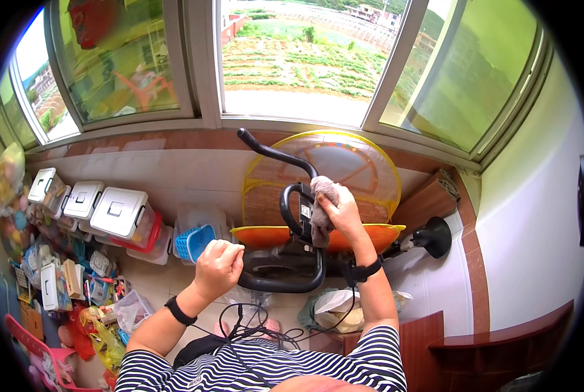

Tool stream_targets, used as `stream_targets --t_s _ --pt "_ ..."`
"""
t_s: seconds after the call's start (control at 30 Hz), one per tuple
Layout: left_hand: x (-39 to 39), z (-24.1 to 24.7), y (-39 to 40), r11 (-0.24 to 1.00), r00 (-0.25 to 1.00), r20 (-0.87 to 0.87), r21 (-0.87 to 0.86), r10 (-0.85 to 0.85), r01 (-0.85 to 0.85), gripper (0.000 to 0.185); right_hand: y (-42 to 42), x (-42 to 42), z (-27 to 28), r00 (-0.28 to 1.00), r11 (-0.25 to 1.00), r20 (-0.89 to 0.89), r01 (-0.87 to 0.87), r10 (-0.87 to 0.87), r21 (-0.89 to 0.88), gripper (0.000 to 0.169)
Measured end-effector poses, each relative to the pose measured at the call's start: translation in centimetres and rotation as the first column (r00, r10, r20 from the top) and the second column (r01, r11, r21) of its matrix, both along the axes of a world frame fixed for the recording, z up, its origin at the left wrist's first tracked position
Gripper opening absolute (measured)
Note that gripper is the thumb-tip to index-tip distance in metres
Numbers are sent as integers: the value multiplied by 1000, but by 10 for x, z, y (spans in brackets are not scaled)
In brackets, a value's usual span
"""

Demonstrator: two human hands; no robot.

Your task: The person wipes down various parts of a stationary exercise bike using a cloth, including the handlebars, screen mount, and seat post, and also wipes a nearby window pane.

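Observation:
In front of me stands a black exercise bike [278,260] with curved handlebars [283,285]. My right hand [345,211] grips a grey-brown cloth [321,231], pressed against the right side of the bars beside the centre post. Part of the cloth bunches up above my fingers. My left hand [218,267] is curled into a loose fist near the left end of the lower bar, with nothing visible in it. Whether it touches the bar cannot be told. A black strap circles each wrist.
Behind the bike leans a yellow-edged folding play tent [321,196]. Lidded storage boxes [120,209] and a blue plastic basket [194,242] line the wall to the left. A black bike seat [433,237] is at right. Black cables [245,323] loop before my waist.

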State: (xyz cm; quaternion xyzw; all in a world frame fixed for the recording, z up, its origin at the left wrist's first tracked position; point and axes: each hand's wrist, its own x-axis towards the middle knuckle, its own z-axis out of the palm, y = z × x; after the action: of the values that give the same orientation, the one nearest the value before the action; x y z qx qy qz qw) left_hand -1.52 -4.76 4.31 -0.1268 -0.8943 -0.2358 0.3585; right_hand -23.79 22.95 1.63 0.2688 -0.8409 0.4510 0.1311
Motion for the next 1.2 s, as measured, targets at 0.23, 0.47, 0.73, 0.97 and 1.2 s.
stream_targets --t_s 0.23,0.47,0.73,0.97,1.2 --pt "0 -2 -1 1000 1000 -12 -15 -6 6 16 -33 42 -7 986 868 89 -169 143 466 87" --pt "0 -5 -2 1000 1000 -13 -23 5 -5 17 -36 48 -5 971 860 -158 -79 182 504 74" --pt "0 -2 -2 999 1000 -10 -35 0 0 20 -44 44 0 967 934 -254 57 36 352 48" --pt "1 -2 -1 1000 1000 -2 -19 13 -13 20 -68 49 -1 940 911 -307 -11 150 411 88" --pt "1 -2 0 998 999 4 -46 39 -39 23 -73 44 -9 961 947 -256 -22 109 320 64"
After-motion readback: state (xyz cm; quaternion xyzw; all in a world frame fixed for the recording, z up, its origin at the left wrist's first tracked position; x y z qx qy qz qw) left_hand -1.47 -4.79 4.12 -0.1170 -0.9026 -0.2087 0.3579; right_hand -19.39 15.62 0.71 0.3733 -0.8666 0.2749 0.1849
